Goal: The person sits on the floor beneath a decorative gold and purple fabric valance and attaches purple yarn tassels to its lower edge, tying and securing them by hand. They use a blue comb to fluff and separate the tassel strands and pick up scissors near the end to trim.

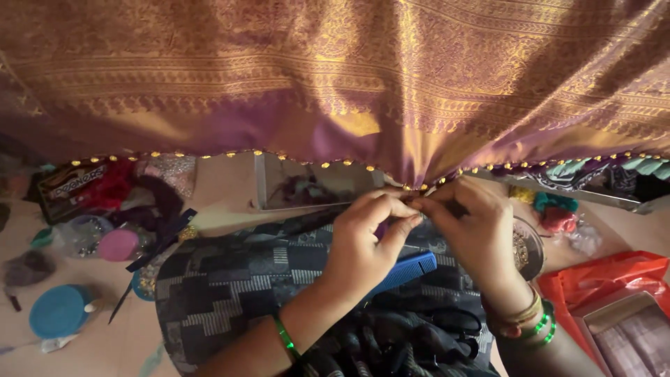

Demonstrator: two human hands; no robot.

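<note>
Both hands pinch the beaded lower edge of a purple-and-gold fabric [335, 77] at mid-frame, the left hand [366, 234] and right hand [474, 230] with fingertips closed together on the hem, though whatever small thing sits between them is hidden. The cloth fills the far half and blocks the room beyond. Below lie a blue comb [405, 271], a patterned dark cloth [223, 286], a teal round lid [59, 311] at left and an orange bag [614, 276] at right, cut off.

floor [230, 183]: pale beige | clutter: blue lid [58, 311], orange bag [606, 274] | light: soft
</note>
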